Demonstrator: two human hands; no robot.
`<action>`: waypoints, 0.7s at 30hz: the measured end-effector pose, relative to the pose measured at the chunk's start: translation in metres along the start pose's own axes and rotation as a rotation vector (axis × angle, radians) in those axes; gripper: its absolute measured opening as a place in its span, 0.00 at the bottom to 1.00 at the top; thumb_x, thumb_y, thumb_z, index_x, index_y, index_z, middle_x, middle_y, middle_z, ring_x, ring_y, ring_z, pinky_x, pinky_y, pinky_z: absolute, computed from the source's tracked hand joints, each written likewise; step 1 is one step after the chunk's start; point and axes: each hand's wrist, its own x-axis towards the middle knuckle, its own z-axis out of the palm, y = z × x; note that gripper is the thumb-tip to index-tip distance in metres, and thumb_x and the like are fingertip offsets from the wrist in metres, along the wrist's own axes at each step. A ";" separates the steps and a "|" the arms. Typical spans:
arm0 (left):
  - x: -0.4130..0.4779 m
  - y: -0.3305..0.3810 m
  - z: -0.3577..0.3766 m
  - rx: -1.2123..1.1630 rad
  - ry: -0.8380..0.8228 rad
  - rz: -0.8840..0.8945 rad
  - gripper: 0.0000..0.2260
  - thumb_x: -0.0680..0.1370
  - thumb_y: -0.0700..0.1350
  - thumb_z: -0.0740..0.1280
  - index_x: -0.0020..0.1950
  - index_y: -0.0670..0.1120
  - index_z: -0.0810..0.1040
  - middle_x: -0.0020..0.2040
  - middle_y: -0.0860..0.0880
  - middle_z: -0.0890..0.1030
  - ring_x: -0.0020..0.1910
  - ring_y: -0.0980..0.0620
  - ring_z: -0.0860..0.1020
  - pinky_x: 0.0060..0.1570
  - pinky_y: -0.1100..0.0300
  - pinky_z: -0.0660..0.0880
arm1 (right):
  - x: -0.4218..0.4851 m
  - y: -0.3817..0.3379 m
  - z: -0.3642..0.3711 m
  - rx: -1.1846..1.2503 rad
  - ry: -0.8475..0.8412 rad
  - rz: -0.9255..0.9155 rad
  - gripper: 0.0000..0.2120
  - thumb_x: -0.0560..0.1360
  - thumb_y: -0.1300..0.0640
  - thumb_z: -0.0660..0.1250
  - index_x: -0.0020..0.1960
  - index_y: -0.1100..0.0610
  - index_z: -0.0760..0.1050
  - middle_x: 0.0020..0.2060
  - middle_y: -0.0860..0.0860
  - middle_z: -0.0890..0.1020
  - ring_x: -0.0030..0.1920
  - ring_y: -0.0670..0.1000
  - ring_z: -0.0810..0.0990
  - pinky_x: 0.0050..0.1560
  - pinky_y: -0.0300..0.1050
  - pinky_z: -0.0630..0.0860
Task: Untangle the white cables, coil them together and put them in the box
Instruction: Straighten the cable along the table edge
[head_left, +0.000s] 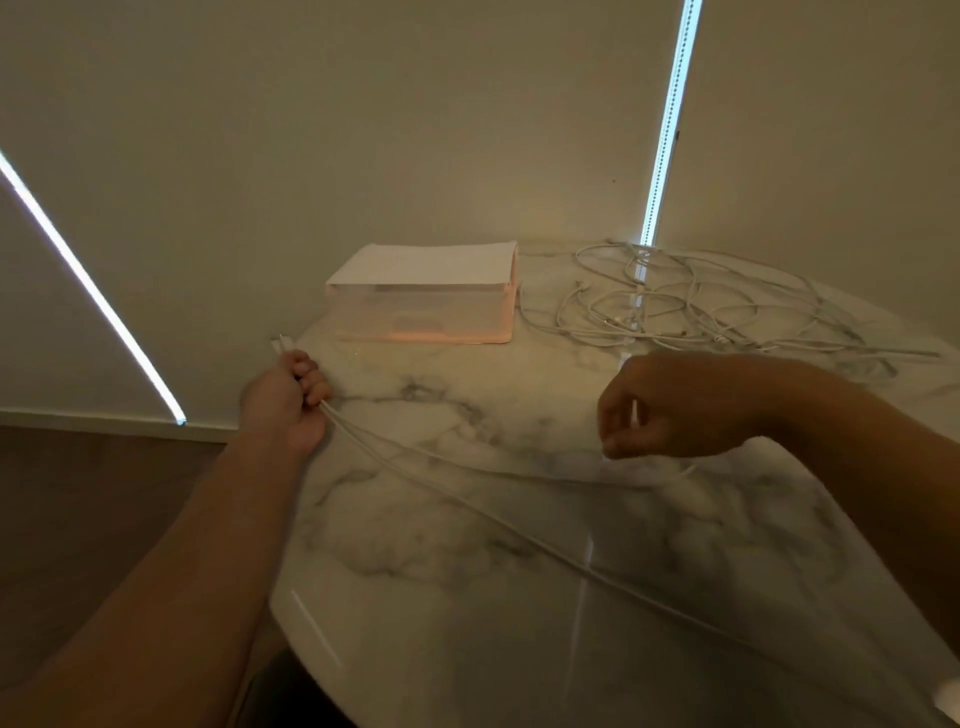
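The single view comes from a wide-angle camera worn on the person's head, facing forward and down across the table (519, 613). It sits close above the table's near edge. Both forearms enter from the bottom corners, with the left hand (283, 402) at mid-left and the right hand (670, 410) at mid-right, each gripping the white cable (345, 426) near the lens. The box (423, 312) and the cable tangle (701, 301) lie farther off, at mid-height. The wall (363, 130) fills the upper half, and the floor (104, 493) shows at lower left.
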 end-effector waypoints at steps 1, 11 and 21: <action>-0.001 0.000 0.000 -0.004 -0.002 0.000 0.16 0.83 0.38 0.52 0.36 0.47 0.64 0.21 0.55 0.64 0.17 0.58 0.59 0.17 0.66 0.56 | 0.006 -0.009 -0.003 0.015 0.060 -0.001 0.08 0.76 0.45 0.68 0.46 0.48 0.82 0.42 0.42 0.83 0.42 0.41 0.79 0.46 0.39 0.75; -0.008 -0.002 0.007 -0.076 0.099 0.048 0.13 0.82 0.37 0.56 0.38 0.44 0.69 0.25 0.53 0.66 0.20 0.58 0.60 0.18 0.67 0.57 | 0.139 -0.149 0.032 0.567 0.368 -0.054 0.14 0.77 0.51 0.66 0.42 0.62 0.79 0.35 0.55 0.77 0.39 0.54 0.75 0.37 0.43 0.69; -0.007 -0.002 0.008 -0.110 0.056 -0.068 0.15 0.81 0.39 0.57 0.35 0.47 0.67 0.24 0.54 0.65 0.20 0.57 0.59 0.18 0.66 0.57 | 0.166 -0.159 0.047 0.546 0.602 0.010 0.14 0.76 0.51 0.67 0.37 0.60 0.75 0.30 0.53 0.77 0.33 0.54 0.75 0.36 0.44 0.71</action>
